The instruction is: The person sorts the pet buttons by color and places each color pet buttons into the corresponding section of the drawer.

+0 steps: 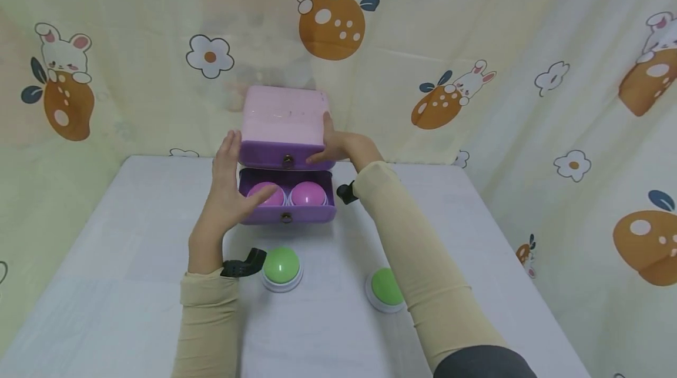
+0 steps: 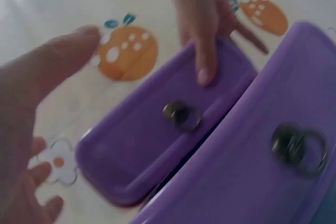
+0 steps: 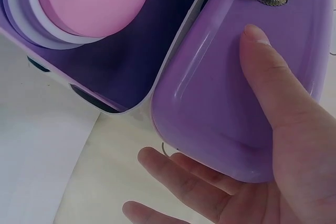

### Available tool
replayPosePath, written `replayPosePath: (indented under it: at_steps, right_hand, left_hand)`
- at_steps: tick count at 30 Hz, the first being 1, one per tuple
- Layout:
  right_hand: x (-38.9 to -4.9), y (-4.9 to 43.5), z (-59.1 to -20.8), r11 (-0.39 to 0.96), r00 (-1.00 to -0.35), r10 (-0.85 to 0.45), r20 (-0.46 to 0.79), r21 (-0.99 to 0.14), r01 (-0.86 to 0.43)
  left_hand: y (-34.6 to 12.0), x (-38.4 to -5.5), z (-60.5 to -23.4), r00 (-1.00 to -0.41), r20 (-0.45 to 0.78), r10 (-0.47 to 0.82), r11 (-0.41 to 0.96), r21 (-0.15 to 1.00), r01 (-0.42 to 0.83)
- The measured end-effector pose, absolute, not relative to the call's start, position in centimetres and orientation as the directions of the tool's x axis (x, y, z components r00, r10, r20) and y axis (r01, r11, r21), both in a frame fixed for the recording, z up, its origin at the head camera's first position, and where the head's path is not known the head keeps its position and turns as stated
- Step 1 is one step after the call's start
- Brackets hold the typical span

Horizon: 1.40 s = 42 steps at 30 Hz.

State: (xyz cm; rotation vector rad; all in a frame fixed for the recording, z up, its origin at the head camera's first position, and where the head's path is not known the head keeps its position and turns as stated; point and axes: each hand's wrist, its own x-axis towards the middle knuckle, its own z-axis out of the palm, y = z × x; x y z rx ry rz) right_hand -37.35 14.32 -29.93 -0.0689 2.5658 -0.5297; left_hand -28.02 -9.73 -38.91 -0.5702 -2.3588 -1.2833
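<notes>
A small chest with a pink top (image 1: 285, 110) stands at the back of the table. Its purple upper drawer (image 2: 142, 100) is closed; the lower drawer (image 1: 312, 215) is pulled out and holds two pink domed push buttons (image 1: 308, 193) with white bases. Along the chest's left side my left hand (image 1: 224, 196) is raised, fingers straight, its thumb in front of the left pink button in the head view. My right hand (image 1: 338, 146) is at the chest's right side. Its thumb (image 3: 268, 72) lies on the upper drawer's front while its other fingers stretch along the side.
Two green domed push buttons stand on the white tabletop (image 1: 132, 284), one (image 1: 281, 264) by my left wrist, the other (image 1: 385, 287) partly behind my right forearm. A ring pull (image 1: 288, 161) hangs on each drawer front. Behind the table is a patterned curtain (image 1: 158, 96).
</notes>
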Motion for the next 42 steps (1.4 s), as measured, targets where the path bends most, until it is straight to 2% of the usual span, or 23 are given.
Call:
replayPosePath:
  at_steps: [3, 5, 14, 24, 42]
  right_hand:
    - [-37.3, 14.4, -30.0, 0.924, -0.864, -0.151, -0.481, -0.38, 0.05]
    - [-37.2, 14.4, -30.0, 0.923, -0.862, -0.146, -0.486, -0.379, 0.058]
    - [-37.2, 14.6, -30.0, 0.921, -0.863, -0.134, -0.487, -0.382, 0.073]
    - [-37.2, 14.4, -30.1, 0.916, -0.859, -0.148, -0.49, -0.395, 0.067]
    - [-37.2, 14.2, -29.9, 0.908, -0.86, -0.161, -0.485, -0.414, 0.063]
  left_hand:
    - [-11.4, -28.0, -39.6, -0.925, 0.329, 0.19, 0.54, 0.752, 0.378]
    - [-12.3, -28.1, -40.2, -0.951, 0.23, 0.205, 0.555, 0.773, 0.306]
    - [-13.8, -28.9, -42.7, -0.952, 0.021, 0.305, 0.572, 0.795, 0.201]
    - [-13.3, -29.9, -44.8, -0.944, -0.022, 0.328, 0.588, 0.787, 0.186]
    - [-13.1, -30.2, -44.6, -0.949, -0.011, 0.316, 0.588, 0.787, 0.187]
